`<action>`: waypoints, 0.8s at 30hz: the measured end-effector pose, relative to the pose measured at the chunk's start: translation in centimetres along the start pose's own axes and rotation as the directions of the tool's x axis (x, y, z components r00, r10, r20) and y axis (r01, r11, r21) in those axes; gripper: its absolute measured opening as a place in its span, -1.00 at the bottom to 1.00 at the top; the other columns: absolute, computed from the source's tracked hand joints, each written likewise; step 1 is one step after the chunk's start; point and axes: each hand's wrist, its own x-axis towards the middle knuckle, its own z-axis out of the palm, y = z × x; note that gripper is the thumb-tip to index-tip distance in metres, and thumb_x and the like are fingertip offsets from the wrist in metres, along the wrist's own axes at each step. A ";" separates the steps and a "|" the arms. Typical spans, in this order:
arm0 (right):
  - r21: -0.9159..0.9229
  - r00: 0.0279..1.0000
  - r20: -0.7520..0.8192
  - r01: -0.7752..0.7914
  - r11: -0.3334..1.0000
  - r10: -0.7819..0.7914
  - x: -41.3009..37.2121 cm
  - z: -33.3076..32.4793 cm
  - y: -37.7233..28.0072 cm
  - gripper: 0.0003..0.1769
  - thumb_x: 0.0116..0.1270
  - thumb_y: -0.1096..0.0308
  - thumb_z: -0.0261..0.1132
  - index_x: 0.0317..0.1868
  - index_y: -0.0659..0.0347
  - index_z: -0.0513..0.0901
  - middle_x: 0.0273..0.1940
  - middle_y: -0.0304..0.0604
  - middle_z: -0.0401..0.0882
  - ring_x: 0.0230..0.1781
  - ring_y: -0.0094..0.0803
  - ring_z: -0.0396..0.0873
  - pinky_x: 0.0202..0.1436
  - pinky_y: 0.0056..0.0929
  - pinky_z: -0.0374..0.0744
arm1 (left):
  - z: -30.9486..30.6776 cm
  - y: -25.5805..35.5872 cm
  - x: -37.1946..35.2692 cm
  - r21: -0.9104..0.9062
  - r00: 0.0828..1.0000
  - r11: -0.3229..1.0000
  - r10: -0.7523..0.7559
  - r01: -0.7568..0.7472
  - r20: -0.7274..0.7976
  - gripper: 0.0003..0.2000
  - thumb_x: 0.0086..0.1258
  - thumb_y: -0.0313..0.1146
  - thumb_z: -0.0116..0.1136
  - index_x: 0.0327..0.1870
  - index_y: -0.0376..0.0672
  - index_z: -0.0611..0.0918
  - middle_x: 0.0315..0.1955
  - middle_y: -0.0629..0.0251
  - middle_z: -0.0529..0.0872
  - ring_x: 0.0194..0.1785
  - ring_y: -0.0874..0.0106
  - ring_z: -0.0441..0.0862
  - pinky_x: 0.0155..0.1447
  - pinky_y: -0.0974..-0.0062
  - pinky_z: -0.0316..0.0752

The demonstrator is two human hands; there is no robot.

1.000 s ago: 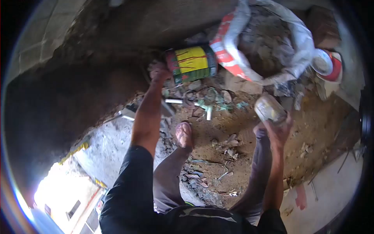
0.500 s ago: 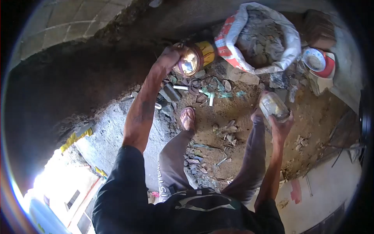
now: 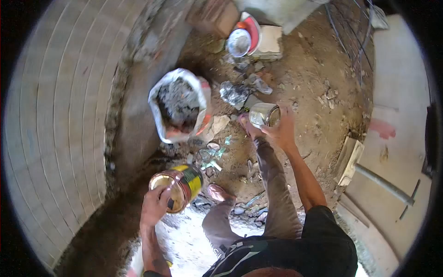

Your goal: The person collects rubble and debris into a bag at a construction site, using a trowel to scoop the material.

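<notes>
My left hand (image 3: 154, 205) grips a yellow-and-dark paint can (image 3: 191, 181) by its rim. The can is tipped sideways, with its pale, stained mouth facing left toward my palm. Around a small, cloudy, see-through jar (image 3: 262, 113), my right hand (image 3: 281, 131) has its fingers closed near the rimmed end. The jar lies roughly level above my right foot; what is inside it is hard to make out. Up and to the left of the jar, a white sack (image 3: 154, 108) stands with its top rolled back, full of grey rubble.
A small white bowl (image 3: 239, 43) sits against a red-and-white container (image 3: 251, 30) beside a pale block (image 3: 269, 41). Stones, leaves and green scraps litter the dirt around my feet. A tiled wall (image 3: 60, 106) rises at left; a pale panel with a metal bar (image 3: 383, 182) lies right.
My view has turned, so the sack now appears left of centre. Both hands keep their hold; the paint can now appears lower left and the jar nearer the middle.
</notes>
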 end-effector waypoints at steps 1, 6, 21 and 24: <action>-0.020 1.000 0.003 -0.007 1.000 0.008 0.8 -0.7 0.7 0.01 -0.24 0.19 0.55 0.31 0.16 0.32 0.19 0.21 0.30 0.24 0.18 0.25 0.32 0.05 0.27 | -0.4 2.5 0.9 0.023 1.000 0.999 0.024 -0.024 0.014 -0.77 0.39 -0.32 0.08 -0.16 -0.33 0.64 -0.55 0.05 0.60 -0.49 0.40 0.55 -0.30 0.40 0.46; 0.017 0.996 -0.057 -0.070 0.997 0.070 7.1 -4.1 4.9 0.03 -0.21 0.19 0.52 0.36 0.07 0.27 0.28 0.24 0.19 0.29 0.23 0.16 0.36 0.08 0.19 | 1.4 16.7 6.1 0.012 0.994 1.000 0.018 -0.020 0.105 -0.79 0.38 -0.38 0.12 -0.14 -0.37 0.62 -0.54 0.25 0.60 -0.42 0.58 0.51 -0.29 0.52 0.43; -0.199 0.985 0.170 -0.006 0.980 0.040 44.9 -1.3 11.8 0.05 -0.21 0.27 0.58 0.39 -0.12 0.30 0.41 0.00 0.11 0.45 0.09 0.03 0.46 0.08 0.25 | 7.6 34.8 28.7 0.024 0.928 0.941 0.337 -0.337 -0.161 -0.85 0.39 -0.45 0.13 -0.13 -0.31 0.64 -0.59 0.24 0.57 -0.56 0.55 0.49 -0.45 0.55 0.37; -0.173 0.980 0.197 0.008 0.985 0.027 49.8 0.2 12.5 0.03 -0.15 0.18 0.60 0.40 -0.14 0.30 0.43 -0.01 0.15 0.46 0.02 0.07 0.54 -0.02 0.14 | 6.7 35.3 31.0 -0.023 0.929 0.950 0.301 -0.313 -0.215 -0.85 0.37 -0.46 0.13 -0.14 -0.33 0.64 -0.57 0.21 0.59 -0.54 0.53 0.51 -0.41 0.55 0.40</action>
